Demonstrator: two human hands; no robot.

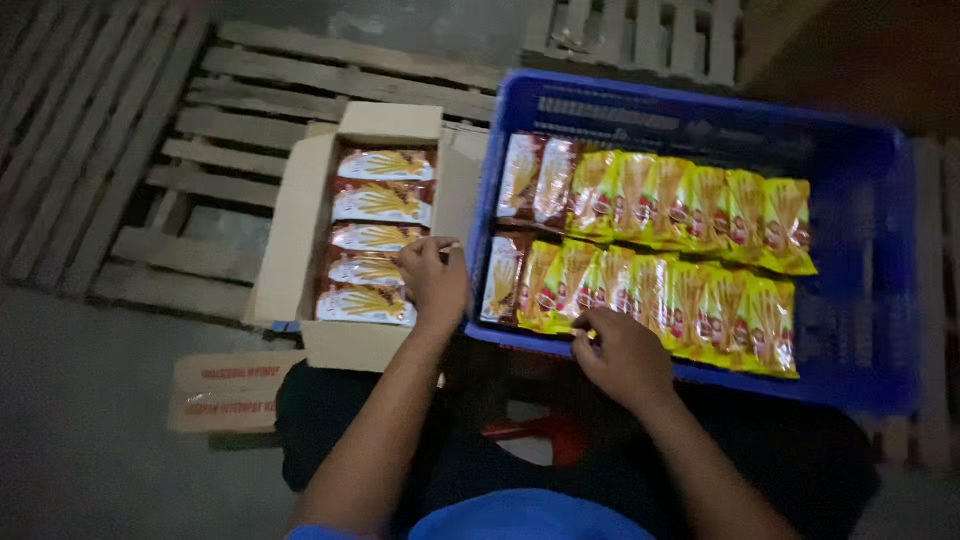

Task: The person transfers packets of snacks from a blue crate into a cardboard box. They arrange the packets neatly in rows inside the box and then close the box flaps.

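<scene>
An open cardboard box (pixel 300 215) sits on wooden pallets and holds a column of red and white snack packets (pixel 383 200). My left hand (pixel 434 280) reaches into the box's right side, fingers curled on a packet's edge near the lower packets. A blue plastic crate (pixel 880 250) to the right holds two rows of standing yellow snack packets (pixel 690 210), with red and white ones at the left end. My right hand (pixel 622 355) rests on the crate's near rim, fingers pinching the front row of yellow packets.
Wooden pallets (pixel 200 130) lie under and behind the box. A flattened cardboard piece (pixel 230 390) lies on the grey floor at the lower left. My dark trousers and a red stool part (pixel 540 432) are below. The crate's right side holds no packets.
</scene>
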